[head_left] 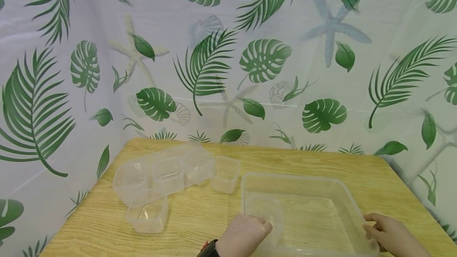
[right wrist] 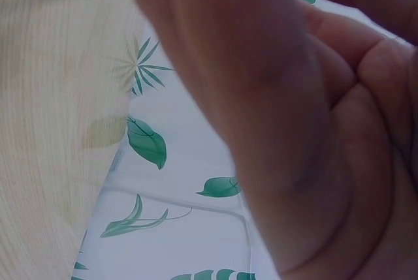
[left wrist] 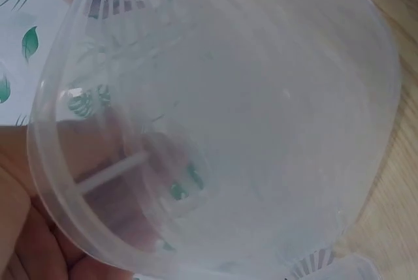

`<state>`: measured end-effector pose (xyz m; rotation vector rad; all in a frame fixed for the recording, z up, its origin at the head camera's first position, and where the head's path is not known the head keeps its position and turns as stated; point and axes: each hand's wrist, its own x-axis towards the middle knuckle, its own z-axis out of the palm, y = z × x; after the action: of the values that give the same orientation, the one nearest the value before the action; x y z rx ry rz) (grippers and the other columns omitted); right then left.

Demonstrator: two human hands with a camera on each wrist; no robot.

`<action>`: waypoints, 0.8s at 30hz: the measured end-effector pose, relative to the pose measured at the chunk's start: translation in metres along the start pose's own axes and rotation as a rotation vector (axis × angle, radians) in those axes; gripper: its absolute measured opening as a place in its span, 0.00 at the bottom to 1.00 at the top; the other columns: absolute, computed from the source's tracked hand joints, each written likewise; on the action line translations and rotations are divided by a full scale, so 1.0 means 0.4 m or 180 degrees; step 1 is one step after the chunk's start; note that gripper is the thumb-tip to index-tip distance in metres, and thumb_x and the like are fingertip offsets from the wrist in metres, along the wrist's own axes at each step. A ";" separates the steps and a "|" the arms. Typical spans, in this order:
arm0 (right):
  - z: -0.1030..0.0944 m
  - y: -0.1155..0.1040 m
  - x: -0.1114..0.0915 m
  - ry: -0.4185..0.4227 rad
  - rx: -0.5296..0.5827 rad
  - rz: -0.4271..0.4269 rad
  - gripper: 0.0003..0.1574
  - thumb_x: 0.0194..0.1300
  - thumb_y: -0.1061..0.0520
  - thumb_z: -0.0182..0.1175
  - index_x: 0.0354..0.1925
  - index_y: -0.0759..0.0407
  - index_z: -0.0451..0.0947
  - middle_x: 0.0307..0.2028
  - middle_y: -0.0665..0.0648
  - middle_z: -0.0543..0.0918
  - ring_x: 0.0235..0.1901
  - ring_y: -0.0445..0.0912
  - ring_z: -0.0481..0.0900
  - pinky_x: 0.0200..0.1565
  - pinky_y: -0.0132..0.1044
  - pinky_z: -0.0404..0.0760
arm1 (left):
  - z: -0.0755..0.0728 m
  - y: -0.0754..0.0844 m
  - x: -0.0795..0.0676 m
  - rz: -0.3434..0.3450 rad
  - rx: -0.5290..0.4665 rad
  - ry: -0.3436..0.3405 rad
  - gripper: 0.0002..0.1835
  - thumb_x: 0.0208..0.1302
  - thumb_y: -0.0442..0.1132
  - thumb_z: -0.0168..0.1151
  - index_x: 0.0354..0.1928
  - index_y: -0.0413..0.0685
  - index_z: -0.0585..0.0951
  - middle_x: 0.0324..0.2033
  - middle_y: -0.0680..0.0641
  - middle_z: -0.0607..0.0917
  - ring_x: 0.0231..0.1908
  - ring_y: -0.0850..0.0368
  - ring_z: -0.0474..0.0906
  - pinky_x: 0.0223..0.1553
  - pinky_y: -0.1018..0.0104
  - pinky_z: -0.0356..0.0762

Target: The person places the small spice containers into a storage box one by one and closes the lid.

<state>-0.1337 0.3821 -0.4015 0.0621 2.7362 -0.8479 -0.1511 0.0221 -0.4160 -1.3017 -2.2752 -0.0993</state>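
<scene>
My left hand (head_left: 246,231) grips a small clear plastic container (head_left: 265,215), which overlaps the left part of a large clear plastic bin (head_left: 292,183) in the head view. Close up in the left wrist view, the container (left wrist: 261,130) fills most of the picture, and fingers show through its wall. At the bin's right side, my right hand (head_left: 394,231) holds the rim between thumb and fingers. The right wrist view shows the bent fingers of my right hand (right wrist: 261,110) near the camera; the bin is out of sight there.
Several small clear containers stand at the table's left: one (head_left: 225,173) near the bin, one (head_left: 148,215) at the front, others with a long clear tray or lid (head_left: 160,156). The wooden table (head_left: 200,209) meets a leaf-print curtain (head_left: 221,70) at its back and sides.
</scene>
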 end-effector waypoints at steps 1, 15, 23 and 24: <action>0.000 0.000 0.000 -0.0004 -0.0012 0.0001 0.32 0.67 0.51 0.48 0.51 0.82 0.61 0.29 0.53 0.79 0.29 0.45 0.76 0.32 0.40 0.77 | 0.000 -0.001 0.000 -0.0011 0.0037 0.0005 0.12 0.50 0.37 0.65 0.17 0.56 0.71 0.13 0.61 0.62 0.15 0.71 0.49 0.16 0.79 0.46; -0.002 -0.006 -0.004 -0.0019 0.0044 0.0035 0.33 0.67 0.51 0.48 0.51 0.82 0.61 0.30 0.53 0.78 0.28 0.46 0.76 0.32 0.40 0.78 | -0.046 -0.013 -0.009 -0.0762 -0.0282 -0.1028 0.27 0.56 0.68 0.47 0.37 0.55 0.82 0.41 0.49 0.81 0.49 0.54 0.74 0.48 0.51 0.70; -0.001 -0.007 -0.003 -0.0024 0.0069 0.0078 0.33 0.67 0.51 0.48 0.51 0.82 0.61 0.30 0.53 0.78 0.29 0.46 0.77 0.32 0.40 0.78 | -0.057 0.000 0.000 -0.0813 -0.0417 -0.1517 0.31 0.52 0.72 0.45 0.43 0.59 0.80 0.43 0.54 0.80 0.52 0.54 0.72 0.52 0.49 0.66; -0.002 -0.006 -0.003 -0.0038 0.0084 0.0068 0.33 0.67 0.50 0.48 0.51 0.82 0.61 0.30 0.53 0.78 0.29 0.46 0.77 0.32 0.40 0.77 | -0.058 0.001 0.001 -0.0809 -0.0418 -0.1554 0.31 0.52 0.72 0.45 0.43 0.59 0.80 0.43 0.55 0.80 0.52 0.54 0.72 0.53 0.49 0.66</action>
<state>-0.1330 0.3807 -0.3992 0.0908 2.7087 -0.8756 -0.1419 0.0158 -0.3959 -1.1902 -2.8889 -0.0188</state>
